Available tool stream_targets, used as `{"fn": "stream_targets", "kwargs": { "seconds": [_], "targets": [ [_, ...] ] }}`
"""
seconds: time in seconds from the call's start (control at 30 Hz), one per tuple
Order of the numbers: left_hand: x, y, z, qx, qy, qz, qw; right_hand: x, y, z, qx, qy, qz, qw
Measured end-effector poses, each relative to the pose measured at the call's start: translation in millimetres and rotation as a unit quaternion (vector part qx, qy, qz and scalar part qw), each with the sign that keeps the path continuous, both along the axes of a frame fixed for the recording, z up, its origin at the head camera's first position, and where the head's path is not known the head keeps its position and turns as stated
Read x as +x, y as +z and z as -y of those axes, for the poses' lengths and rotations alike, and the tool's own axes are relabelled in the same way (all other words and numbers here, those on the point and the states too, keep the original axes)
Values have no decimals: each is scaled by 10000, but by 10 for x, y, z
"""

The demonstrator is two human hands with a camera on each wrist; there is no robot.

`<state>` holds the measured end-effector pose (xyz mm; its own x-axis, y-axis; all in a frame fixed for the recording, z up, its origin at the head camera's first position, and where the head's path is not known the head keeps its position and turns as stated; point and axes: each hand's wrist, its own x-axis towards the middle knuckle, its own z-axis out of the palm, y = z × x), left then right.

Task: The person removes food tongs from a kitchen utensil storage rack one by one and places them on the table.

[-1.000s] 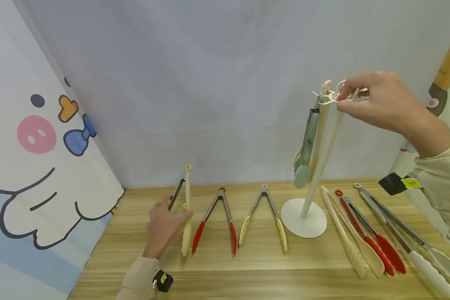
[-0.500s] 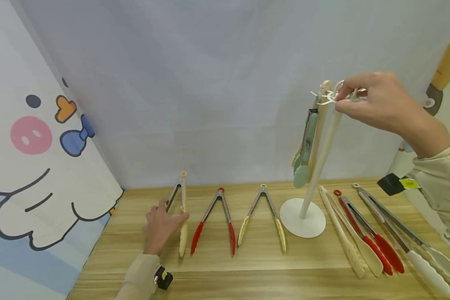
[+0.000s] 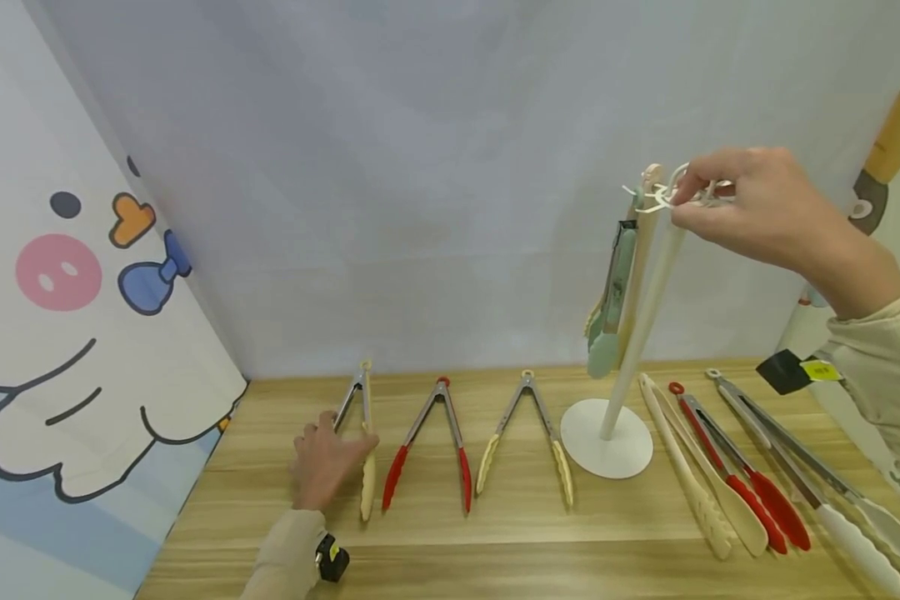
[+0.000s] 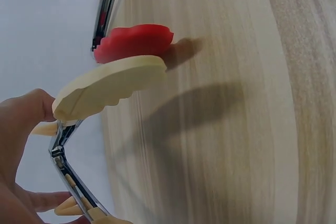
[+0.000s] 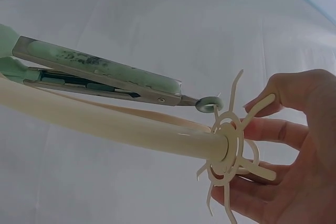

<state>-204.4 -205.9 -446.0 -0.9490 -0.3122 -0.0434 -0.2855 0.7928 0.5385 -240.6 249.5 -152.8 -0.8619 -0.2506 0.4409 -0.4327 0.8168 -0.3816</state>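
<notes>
My left hand [image 3: 326, 465] holds a pair of cream-tipped tongs [image 3: 368, 483] at the left of the table, thumb on one arm and fingers at the other. The tongs stand spread in a V, ring end away from me. In the left wrist view, one cream tong head [image 4: 107, 85] hangs over its shadow on the wood. With thumb and fingers, my right hand [image 3: 768, 208] grips the hooked top [image 5: 231, 153] of a white utensil stand [image 3: 641, 333]. Mint-green tongs [image 5: 105, 72] hang from one hook, with a beige utensil [image 3: 640, 275] behind them.
Red-tipped tongs [image 3: 462, 467] and yellow-tipped tongs [image 3: 562, 471] lie spread between my left hand and the stand's round base [image 3: 622, 458]. Right of the base lie beige tongs [image 3: 682, 458], red tongs [image 3: 772, 500] and white-tipped tongs [image 3: 855, 533]. A pale cloth wall rises behind.
The cream-tipped tongs have come down and slightly toward me in my left hand, their ring end lower in the view. My right hand keeps its hold on the stand top.
</notes>
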Motion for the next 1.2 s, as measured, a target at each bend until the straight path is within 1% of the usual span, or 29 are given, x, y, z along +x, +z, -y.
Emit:
{"fn": "stream_targets", "kwargs": {
  "seconds": [0.27,0.5,0.63,0.73,0.9,1.0,1.2],
  "targets": [
    [-22,-91,3,-64,119,83,9999,13,-33,0,3,-6,0,10000],
    [-68,-132,28,-114,131,96,9998,9,-12,6,-154,21,172,9997],
    [-87,-160,33,-177,191,192,9995,7,5,12,-52,38,172,9998],
    [-87,-174,29,-253,173,268,9992,12,12,7,42,58,152,9999],
    [-90,-203,19,-276,109,197,9994,26,24,-14,72,59,185,9998],
    [-93,-232,17,-283,137,115,9994,27,30,-20,-13,38,336,9994],
    [-90,-297,-13,-533,227,63,9983,17,22,-36,9,22,582,9983]
  ]
}}
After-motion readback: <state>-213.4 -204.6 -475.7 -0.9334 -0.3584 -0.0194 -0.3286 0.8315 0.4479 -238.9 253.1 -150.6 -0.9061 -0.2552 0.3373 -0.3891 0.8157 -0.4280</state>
